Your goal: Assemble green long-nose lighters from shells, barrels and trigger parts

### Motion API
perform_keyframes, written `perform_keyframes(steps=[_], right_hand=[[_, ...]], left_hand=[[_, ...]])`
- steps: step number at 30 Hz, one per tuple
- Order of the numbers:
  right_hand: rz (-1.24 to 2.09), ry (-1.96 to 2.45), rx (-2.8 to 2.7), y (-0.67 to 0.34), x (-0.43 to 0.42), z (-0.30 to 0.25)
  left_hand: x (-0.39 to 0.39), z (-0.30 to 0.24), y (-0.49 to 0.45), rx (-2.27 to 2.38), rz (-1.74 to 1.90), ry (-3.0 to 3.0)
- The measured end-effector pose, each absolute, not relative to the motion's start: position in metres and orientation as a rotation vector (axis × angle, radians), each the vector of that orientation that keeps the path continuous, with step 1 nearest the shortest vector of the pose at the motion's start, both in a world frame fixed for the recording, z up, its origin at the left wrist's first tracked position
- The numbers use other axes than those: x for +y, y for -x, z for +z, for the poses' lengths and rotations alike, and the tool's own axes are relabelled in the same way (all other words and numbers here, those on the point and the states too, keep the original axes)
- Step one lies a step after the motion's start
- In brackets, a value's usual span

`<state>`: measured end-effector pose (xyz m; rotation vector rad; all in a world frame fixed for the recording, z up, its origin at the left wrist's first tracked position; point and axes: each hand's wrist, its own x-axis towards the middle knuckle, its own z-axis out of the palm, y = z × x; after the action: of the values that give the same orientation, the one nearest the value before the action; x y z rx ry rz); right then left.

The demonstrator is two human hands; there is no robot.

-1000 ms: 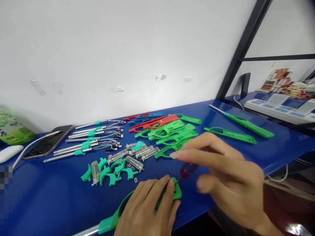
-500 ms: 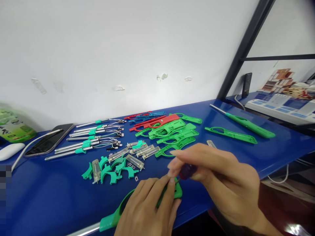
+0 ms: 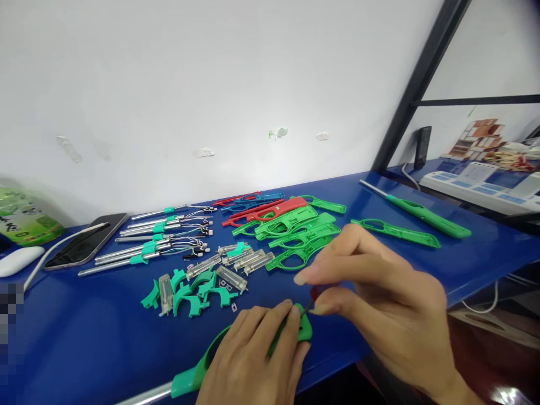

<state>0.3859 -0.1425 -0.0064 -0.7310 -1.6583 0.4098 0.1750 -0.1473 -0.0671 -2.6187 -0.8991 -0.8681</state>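
Observation:
My left hand [image 3: 257, 354] presses a green long-nosed lighter [image 3: 188, 379] against the front of the blue table, its metal tube pointing lower left. The fingers cover most of the lighter's handle. Above the handle's end, my right hand [image 3: 379, 298] grips a small screwdriver [image 3: 319, 290] with a dark red handle between thumb and fingers. The thin shaft slants down to the handle's end by my left fingertips; its very tip is hard to make out. Beyond my hands lie teal triggers [image 3: 194, 304], clear fuel tanks [image 3: 231, 278] and green handle shells [image 3: 291, 225].
Several metal lighter tubes with wires [image 3: 147, 247] lie at the left, near a phone [image 3: 86, 242] and a white mouse [image 3: 21, 260]. An assembled green lighter [image 3: 426, 214] and a half shell [image 3: 396, 232] rest at the right. A black rack post [image 3: 415, 90] stands behind the table's right end.
My right hand's fingers have shifted and spread a little around the screwdriver, and its shaft shows more now. My left hand and the lighter stay in place.

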Motion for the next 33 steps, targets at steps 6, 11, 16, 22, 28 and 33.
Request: perform_keyframes(steps=[6,11,16,22,28,33], right_hand=[[0.490,0.716,-1.777,-0.3904,-0.1449,-0.0055],[0.374,0.766,-1.681,-0.3893,-0.1413,-0.0094],[0.503,0.685,-1.761,-0.3882,-0.1431,-0.0114],[0.447,0.751,-1.620,-0.3855,-0.1420,-0.0119],[0.545,0.698,-1.747,-0.3865,-0.1501,-0.0103],[0.392,0.758,-1.668,-0.3845,-0.1448,-0.0132]], left_hand=[[-0.1475,-0.0658,-0.1750,-0.906,-0.894,2.592],[-0.1478,-0.0677,-0.1769,-0.912,-0.924,2.623],[-0.1469,-0.0694,-0.1753,-0.939,-0.925,2.637],[-0.1474,-0.0702,-0.1736,-0.924,-0.930,2.620],[-0.1478,-0.0712,-0.1733,-0.931,-0.938,2.626],[-0.1487,-0.0721,-0.1720,-0.939,-0.894,2.640]])
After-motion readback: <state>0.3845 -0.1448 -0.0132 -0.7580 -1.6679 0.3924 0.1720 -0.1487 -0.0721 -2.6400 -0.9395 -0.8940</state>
